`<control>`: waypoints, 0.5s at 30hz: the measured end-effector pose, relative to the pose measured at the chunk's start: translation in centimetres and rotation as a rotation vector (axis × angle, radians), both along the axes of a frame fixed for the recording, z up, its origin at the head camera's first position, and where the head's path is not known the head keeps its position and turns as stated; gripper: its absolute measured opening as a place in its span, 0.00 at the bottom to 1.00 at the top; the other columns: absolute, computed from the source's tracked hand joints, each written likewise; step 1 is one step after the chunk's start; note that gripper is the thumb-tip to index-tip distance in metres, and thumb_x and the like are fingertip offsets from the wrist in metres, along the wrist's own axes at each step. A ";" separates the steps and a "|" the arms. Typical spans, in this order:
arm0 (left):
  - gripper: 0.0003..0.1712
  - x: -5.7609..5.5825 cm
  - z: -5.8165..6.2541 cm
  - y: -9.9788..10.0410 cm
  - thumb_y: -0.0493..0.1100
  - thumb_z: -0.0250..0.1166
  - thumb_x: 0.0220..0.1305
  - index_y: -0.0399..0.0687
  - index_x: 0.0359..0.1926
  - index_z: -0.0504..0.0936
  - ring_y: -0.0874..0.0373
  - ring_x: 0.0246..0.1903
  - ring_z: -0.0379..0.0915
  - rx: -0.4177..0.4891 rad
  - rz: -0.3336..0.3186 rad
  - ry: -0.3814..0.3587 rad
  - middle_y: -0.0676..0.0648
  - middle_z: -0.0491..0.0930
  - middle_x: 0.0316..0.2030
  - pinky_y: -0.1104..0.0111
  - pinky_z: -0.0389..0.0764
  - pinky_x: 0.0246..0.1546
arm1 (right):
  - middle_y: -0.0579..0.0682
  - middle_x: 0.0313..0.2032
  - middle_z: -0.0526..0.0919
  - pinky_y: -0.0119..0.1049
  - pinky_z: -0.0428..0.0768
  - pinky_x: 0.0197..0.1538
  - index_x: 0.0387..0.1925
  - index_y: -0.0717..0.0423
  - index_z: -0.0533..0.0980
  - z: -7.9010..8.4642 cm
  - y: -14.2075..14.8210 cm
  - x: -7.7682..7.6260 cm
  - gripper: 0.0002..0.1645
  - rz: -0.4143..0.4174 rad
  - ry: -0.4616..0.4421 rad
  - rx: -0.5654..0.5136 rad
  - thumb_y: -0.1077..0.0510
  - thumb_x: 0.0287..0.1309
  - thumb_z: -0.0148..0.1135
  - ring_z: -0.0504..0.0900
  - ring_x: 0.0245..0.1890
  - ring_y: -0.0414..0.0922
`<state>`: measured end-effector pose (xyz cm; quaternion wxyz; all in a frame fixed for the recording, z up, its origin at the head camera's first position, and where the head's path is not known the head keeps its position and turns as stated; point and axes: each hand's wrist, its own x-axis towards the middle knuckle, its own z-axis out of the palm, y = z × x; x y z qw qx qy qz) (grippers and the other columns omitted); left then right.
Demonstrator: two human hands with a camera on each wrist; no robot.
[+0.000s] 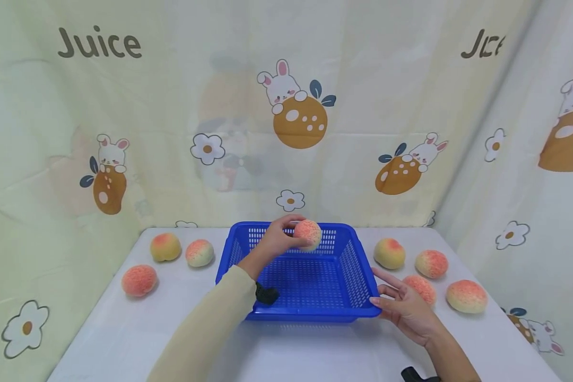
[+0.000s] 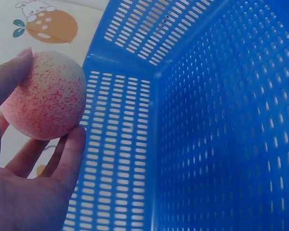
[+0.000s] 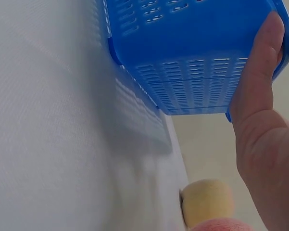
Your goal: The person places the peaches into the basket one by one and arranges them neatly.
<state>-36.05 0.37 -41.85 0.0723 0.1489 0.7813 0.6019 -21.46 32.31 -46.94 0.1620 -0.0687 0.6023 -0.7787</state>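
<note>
Left grip (image 1: 278, 237) on peach (image 1: 309, 233), white table (image 1: 310, 353), curtain (image 1: 387, 95)

"Juice" (image 1: 99, 43) on the backdrop cloth (image 1: 167, 95)

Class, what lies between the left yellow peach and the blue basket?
A pale, pink-topped peach lies between the yellow peach and the blue basket, as the head view shows.

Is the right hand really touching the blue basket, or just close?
Touching. The right wrist view shows the right hand holding the blue plastic basket at its rim, thumb against it and a fingertip beyond.
</note>
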 end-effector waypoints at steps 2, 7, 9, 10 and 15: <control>0.36 -0.1 0.0 0.4 0.44 0.81 0.54 0.61 0.64 0.79 0.48 0.58 0.78 -0.001 -0.007 -0.010 0.43 0.79 0.61 0.56 0.83 0.56 | 0.44 0.44 0.84 0.40 0.87 0.52 0.81 0.53 0.48 0.1 -0.1 0.0 0.47 0.004 -0.005 0.005 0.70 0.69 0.58 0.87 0.44 0.41; 0.36 -0.3 -0.2 1.7 0.42 0.79 0.56 0.60 0.65 0.78 0.47 0.58 0.78 -0.005 -0.035 -0.040 0.42 0.77 0.64 0.58 0.85 0.54 | 0.44 0.43 0.84 0.40 0.87 0.52 0.81 0.51 0.47 0.2 -0.1 0.0 0.48 -0.005 -0.022 0.020 0.69 0.69 0.58 0.87 0.44 0.40; 0.35 -0.3 -0.3 2.3 0.41 0.79 0.56 0.59 0.65 0.79 0.47 0.57 0.78 -0.001 -0.041 -0.055 0.41 0.77 0.63 0.59 0.86 0.52 | 0.44 0.43 0.84 0.40 0.87 0.52 0.82 0.51 0.46 0.2 -0.1 0.0 0.49 -0.010 -0.030 0.025 0.69 0.69 0.58 0.87 0.44 0.41; 0.34 -0.2 -0.4 2.5 0.40 0.78 0.57 0.59 0.64 0.79 0.47 0.57 0.78 -0.002 -0.042 -0.060 0.41 0.77 0.63 0.59 0.86 0.52 | 0.44 0.43 0.84 0.40 0.87 0.52 0.82 0.52 0.45 0.2 -0.1 0.0 0.49 -0.014 -0.033 0.029 0.69 0.69 0.58 0.87 0.44 0.41; 0.32 0.1 -0.6 3.4 0.39 0.78 0.57 0.55 0.63 0.80 0.47 0.54 0.79 0.001 -0.040 -0.100 0.40 0.78 0.60 0.59 0.87 0.50 | 0.44 0.44 0.83 0.41 0.87 0.53 0.82 0.51 0.44 0.3 0.0 -0.1 0.50 -0.019 -0.044 0.044 0.69 0.69 0.59 0.87 0.44 0.41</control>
